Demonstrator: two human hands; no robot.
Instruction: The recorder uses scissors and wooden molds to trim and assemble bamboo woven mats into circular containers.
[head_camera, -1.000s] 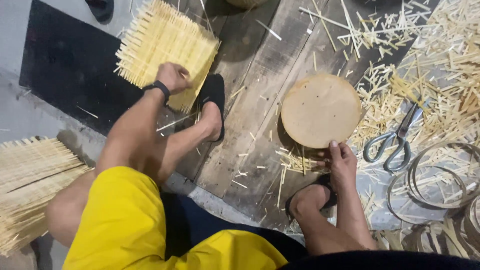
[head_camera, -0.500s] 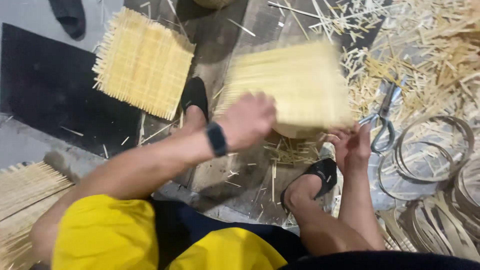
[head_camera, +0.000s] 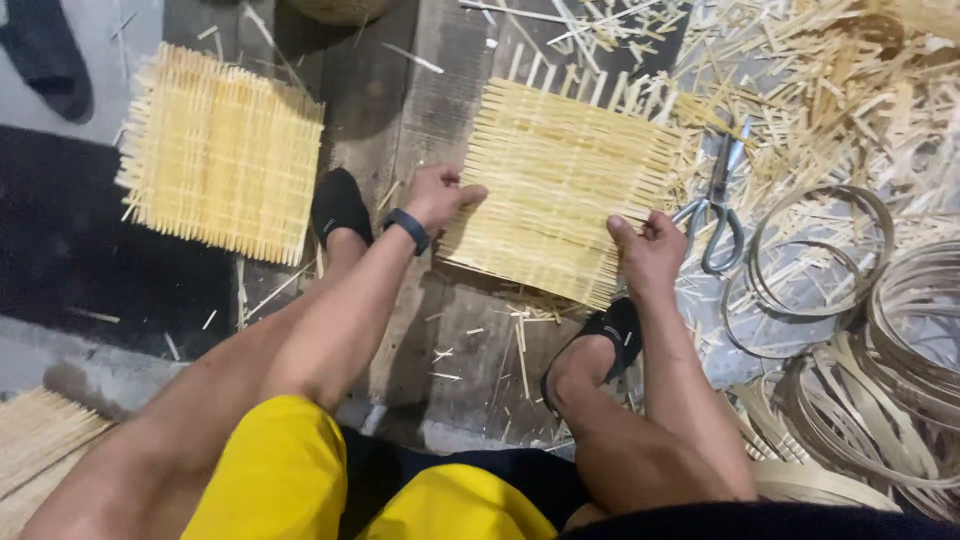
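Since half a second ago the square woven mat of pale bamboo strips (head_camera: 565, 190) has come down from mid-air and is now lying flat in front of the person, covering the spot on the dark wooden board (head_camera: 470, 330) where it was being swung over. Nearest to me, the person in yellow shorts (head_camera: 290, 480) is sitting low, with two feet in black slip-on shoes (head_camera: 600, 340) planted on the board. The left hand (head_camera: 440, 195), wearing a black wristband (head_camera: 407, 229), is pressing down on the mat's left edge with its fingers curled together against the weave. The right hand (head_camera: 648, 250) is closing thumb and fingers on the mat's lower right edge, pinching it. To do this well, I judge both hands should be pressing evenly and squaring the mat before anything else, so the loose strip ends are not slipping out of the weave.

Counting outward: a pair of grey metal scissors (head_camera: 718, 200) is lying just right of the mat, one only. Beyond it, thin bamboo hoops (head_camera: 820, 250) are piling up, too many and too overlapped to count. A second woven bamboo mat (head_camera: 220, 150) is resting well to the left on a black sheet (head_camera: 60, 250), making two flat mats, with a bundle of more strips (head_camera: 40, 445) at the lower left corner. Farthest off, bamboo offcuts (head_camera: 850, 80) are littering the floor
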